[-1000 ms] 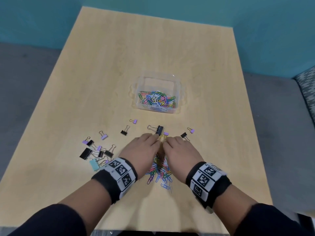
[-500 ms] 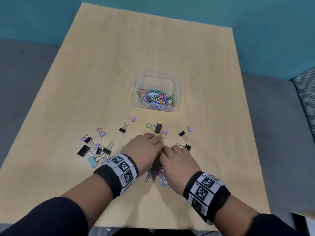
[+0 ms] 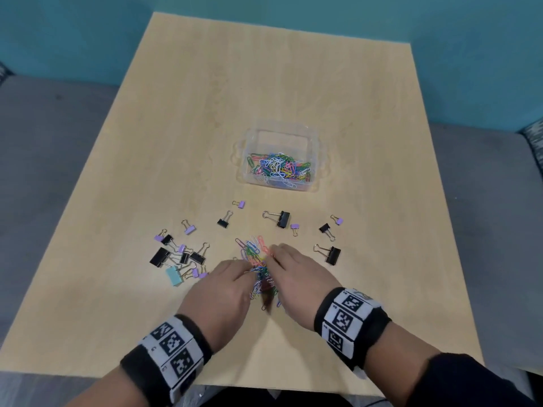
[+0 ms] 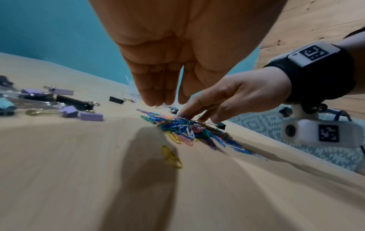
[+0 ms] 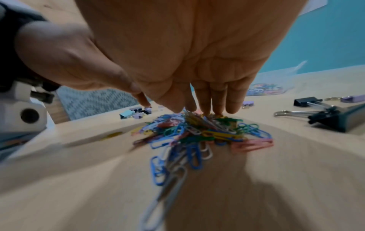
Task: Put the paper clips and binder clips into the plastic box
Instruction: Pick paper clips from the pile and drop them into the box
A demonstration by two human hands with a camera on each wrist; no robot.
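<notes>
- Two hands were low over a pile of paper clips (image 3: 257,261) on the wooden table (image 3: 264,83).
- The left hand (image 3: 223,292) had its fingers pointing down and close together, almost straight. Its fingertips (image 4: 158,100) were just above the near-left side of the pile and held nothing.
- The right hand (image 3: 296,277) also had straight fingers. Its fingertips (image 5: 215,107) touched the top of the pile and pressed on the clips. It did not grip any.
- One yellow paper clip (image 4: 171,157) lay alone, a little apart from the pile.
- The clear plastic box (image 3: 279,158) stood farther back on the table, well apart from the hands. Many colored paper clips already lay inside it.
- Binder clips lay loose on the table between the box and the pile. A bunch of black, purple and light blue binder clips (image 3: 179,258) sat to the left of the hands.
- One big black binder clip (image 3: 330,254) lay just to the right of the right hand.
- Another black binder clip (image 3: 279,218) lay in front of the pile, nearer the box.
- Both wrists wore black bands with black and white square marks (image 3: 173,348).
</notes>
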